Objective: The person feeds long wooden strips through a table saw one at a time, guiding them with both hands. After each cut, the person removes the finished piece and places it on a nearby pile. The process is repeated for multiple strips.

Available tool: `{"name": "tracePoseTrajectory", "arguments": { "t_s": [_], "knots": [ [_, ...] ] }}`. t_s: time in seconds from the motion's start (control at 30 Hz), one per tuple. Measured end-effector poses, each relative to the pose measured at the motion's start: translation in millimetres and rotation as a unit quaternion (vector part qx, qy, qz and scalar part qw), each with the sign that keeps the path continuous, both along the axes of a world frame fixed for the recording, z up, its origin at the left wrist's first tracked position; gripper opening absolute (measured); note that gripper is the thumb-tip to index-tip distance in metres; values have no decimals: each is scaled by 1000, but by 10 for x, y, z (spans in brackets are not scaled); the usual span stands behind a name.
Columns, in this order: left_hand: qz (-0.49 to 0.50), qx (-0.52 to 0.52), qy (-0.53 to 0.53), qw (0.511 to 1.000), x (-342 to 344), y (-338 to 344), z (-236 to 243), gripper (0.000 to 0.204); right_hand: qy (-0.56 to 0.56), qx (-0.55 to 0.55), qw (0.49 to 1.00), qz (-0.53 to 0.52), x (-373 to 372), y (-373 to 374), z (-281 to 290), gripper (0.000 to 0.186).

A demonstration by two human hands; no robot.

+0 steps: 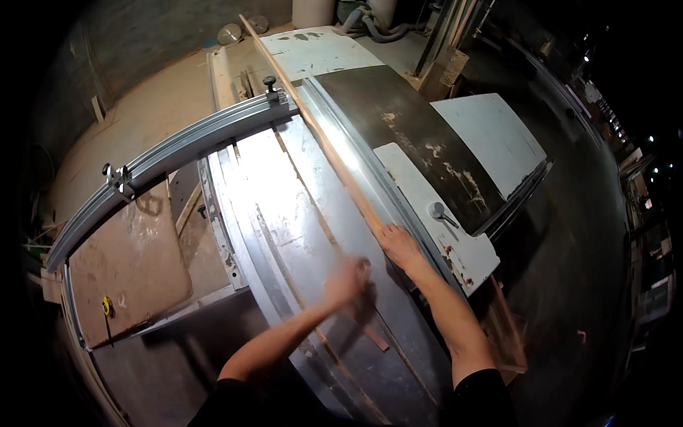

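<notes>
My right hand (396,242) is closed on a long, narrow wooden strip (326,144) that runs away from me alongside a metal rail (340,132). Left of it, my left hand (346,283) is smeared by motion over the silver sliding saw table (284,213), so I cannot tell what, if anything, it holds. A short reddish wooden piece (373,338) shows just below that hand, on or over the table.
An aluminium fence (153,156) with clamps crosses the far left. A brown board (128,263) carries a yellow tape measure (108,307). Right of the rail are a dark tabletop (427,149), white panels (491,135) and a round handle (439,211). Hoses (373,25) lie behind.
</notes>
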State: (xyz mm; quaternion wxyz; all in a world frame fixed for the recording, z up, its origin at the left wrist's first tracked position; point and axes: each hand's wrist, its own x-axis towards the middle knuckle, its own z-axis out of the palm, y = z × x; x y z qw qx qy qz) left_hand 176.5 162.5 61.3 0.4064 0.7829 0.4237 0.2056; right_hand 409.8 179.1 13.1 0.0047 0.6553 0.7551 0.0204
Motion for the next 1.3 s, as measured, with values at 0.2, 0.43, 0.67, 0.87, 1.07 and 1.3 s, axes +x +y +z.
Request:
{"name": "tracePoseTrajectory", "arguments": {
  "t_s": [0.2,0.43,0.67,0.87,1.07,1.3],
  "knots": [
    [196,28,-8,980,978,1190,-344,38,-72,4,996,49,-69,86,255,32],
    [279,37,32,959,1241,1154,-523,35,-16,-20,1000,6,-78,168,380,27],
    [255,41,63,964,1278,1065,-356,38,232,8,960,-159,-818,-1574,935,43],
    [263,14,62,963,1238,1134,-385,35,144,-63,970,-188,-1420,-2379,433,63],
    [247,-61,51,966,1222,1197,-317,37,224,-227,896,-310,-1130,-2427,764,43],
    [271,-20,37,962,1210,1136,-359,34,322,15,899,-297,-476,-2220,1516,48]
  ]
}}
